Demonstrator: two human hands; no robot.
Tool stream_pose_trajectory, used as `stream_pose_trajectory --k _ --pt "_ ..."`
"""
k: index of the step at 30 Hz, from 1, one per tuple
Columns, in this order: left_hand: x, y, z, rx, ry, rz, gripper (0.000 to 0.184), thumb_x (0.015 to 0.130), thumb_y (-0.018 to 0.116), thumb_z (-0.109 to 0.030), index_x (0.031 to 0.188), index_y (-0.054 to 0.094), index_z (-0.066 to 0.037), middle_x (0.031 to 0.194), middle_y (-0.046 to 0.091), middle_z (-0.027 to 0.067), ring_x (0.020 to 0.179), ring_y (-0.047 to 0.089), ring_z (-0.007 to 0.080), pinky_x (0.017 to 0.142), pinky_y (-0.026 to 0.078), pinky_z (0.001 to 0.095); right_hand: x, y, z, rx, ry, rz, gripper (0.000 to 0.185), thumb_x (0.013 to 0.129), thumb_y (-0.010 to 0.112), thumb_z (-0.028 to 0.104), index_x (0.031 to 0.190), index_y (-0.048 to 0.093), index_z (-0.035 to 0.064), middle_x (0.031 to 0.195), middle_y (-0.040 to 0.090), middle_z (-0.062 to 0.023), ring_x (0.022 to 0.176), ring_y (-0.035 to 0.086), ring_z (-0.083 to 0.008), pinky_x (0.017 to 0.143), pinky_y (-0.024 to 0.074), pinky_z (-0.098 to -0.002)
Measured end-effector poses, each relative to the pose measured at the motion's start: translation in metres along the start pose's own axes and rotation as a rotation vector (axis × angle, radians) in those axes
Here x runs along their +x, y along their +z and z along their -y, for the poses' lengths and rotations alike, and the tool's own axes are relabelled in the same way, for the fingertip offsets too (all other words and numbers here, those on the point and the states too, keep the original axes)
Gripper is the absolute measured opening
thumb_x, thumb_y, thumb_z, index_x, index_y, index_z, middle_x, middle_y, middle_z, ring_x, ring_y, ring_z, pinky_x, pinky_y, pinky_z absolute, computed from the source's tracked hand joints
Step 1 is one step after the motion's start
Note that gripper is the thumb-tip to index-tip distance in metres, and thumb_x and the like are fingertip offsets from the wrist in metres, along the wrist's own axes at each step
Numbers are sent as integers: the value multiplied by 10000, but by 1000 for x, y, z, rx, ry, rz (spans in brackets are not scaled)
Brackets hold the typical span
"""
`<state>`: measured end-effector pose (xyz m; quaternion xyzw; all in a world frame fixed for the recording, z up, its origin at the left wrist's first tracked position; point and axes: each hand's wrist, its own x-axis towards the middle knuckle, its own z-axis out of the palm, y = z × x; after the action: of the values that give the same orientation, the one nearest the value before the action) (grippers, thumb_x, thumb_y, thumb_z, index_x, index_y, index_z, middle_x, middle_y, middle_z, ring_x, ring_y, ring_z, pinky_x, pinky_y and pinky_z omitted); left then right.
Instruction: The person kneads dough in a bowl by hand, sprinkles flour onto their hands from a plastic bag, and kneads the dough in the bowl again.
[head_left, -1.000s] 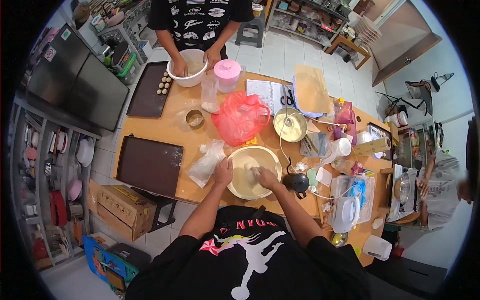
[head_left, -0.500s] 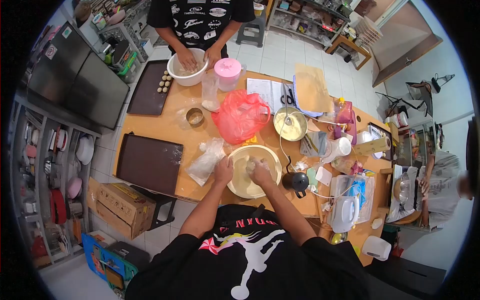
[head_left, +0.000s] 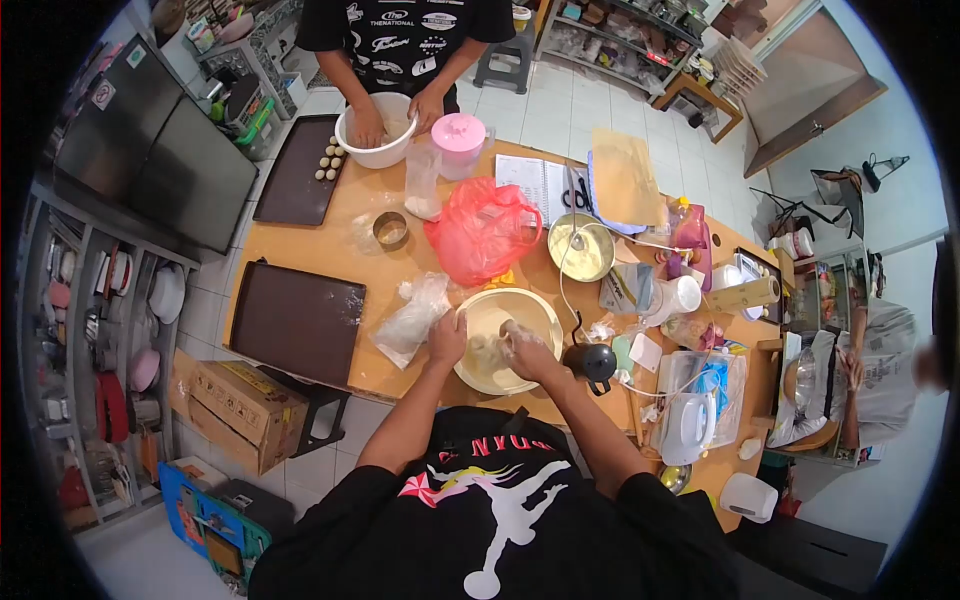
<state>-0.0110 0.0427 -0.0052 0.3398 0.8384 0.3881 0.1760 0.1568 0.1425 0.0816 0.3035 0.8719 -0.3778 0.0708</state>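
A cream-coloured bowl [head_left: 545, 312] stands at the near edge of the wooden table. My left hand [head_left: 447, 338] is closed on its left rim. Inside lies a pale, soft lump of dough [head_left: 486, 353], slightly blurred. My right hand [head_left: 528, 354] is in the right part of the bowl, its floury fingers curled against the dough; their undersides are hidden. Close by on the right is a dark gooseneck kettle [head_left: 592, 364]. On the left, a floury clear plastic bag [head_left: 412, 318] lies near my left hand.
Across the table a person's hand [head_left: 367, 125] works in a white bowl [head_left: 385, 156]. Dark baking trays [head_left: 298, 325] lie at left, one with dough balls. A red plastic bag [head_left: 480, 232], a metal bowl of pale mixture [head_left: 582, 250] and a hand mixer [head_left: 688, 425] surround my workspace.
My right hand has shifted slightly right and turned within the bowl, showing more of the dough to its left. My left hand stays on the rim. The other person's hand has moved in their bowl.
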Motion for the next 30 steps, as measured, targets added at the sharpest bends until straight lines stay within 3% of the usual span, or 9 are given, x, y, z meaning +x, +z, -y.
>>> stream_pose_trajectory --k 2,6,10,14,17,21,24,25,30 --pt "0 0 -2 -2 -7 4 345 946 484 -325 837 570 -9 814 618 267 805 578 475 708 436 553 -9 -7 25 -116 60 36 360 873 547 256 1218 557 153 1009 591 -203 1015 556 -413 903 446 -463" --pt "2 -1 -4 -4 -3 -8 349 947 483 -328 845 573 -6 814 617 269 805 576 477 710 437 552 7 22 6 -415 -112 -54 467 859 575 331 1270 504 120 1078 594 -205 1028 565 -386 876 460 -481" --pt "0 1 1 -4 2 6 355 947 482 -337 860 576 -6 824 617 271 814 574 479 718 438 547 32 20 12 32 -23 170 517 750 680 364 1205 565 147 1153 586 -192 1117 539 -371 958 429 -460" --pt "1 -1 -2 18 -5 -13 359 950 475 -344 865 574 -10 823 616 268 820 573 476 732 438 545 49 26 2 -187 -169 275 491 742 678 324 1162 550 104 1077 591 -205 1067 548 -385 904 447 -453" --pt "-1 -8 -12 41 -42 33 356 951 472 -344 866 576 -14 824 618 266 821 575 472 738 438 546 32 13 -1 -74 -122 -4 388 747 670 320 1017 569 61 986 581 -188 1009 556 -389 862 454 -462" --pt "0 1 4 26 -5 17 351 951 475 -338 868 580 -14 829 620 266 824 578 468 736 438 548 -1 -8 1 -139 -181 -66 323 778 661 334 833 576 27 894 574 -179 933 572 -374 809 464 -467" --pt "0 5 3 46 4 10 347 952 475 -328 868 583 -10 823 620 267 817 580 466 731 441 544 -2 20 -13 -246 -1 -154 298 785 646 327 822 579 38 859 570 -176 919 581 -370 777 479 -473" --pt "1 4 2 62 7 4 346 953 475 -325 868 585 -8 819 620 267 813 580 466 729 442 542 -2 25 -11 -362 83 -61 304 818 622 344 879 619 46 941 589 -177 951 577 -353 760 485 -479" --pt "1 2 -2 -17 -21 13 337 954 481 -310 871 577 2 817 607 274 809 569 480 716 433 542 -16 52 4 -248 -30 -426 354 779 663 361 992 633 81 1054 552 -144 958 545 -354 762 482 -501"
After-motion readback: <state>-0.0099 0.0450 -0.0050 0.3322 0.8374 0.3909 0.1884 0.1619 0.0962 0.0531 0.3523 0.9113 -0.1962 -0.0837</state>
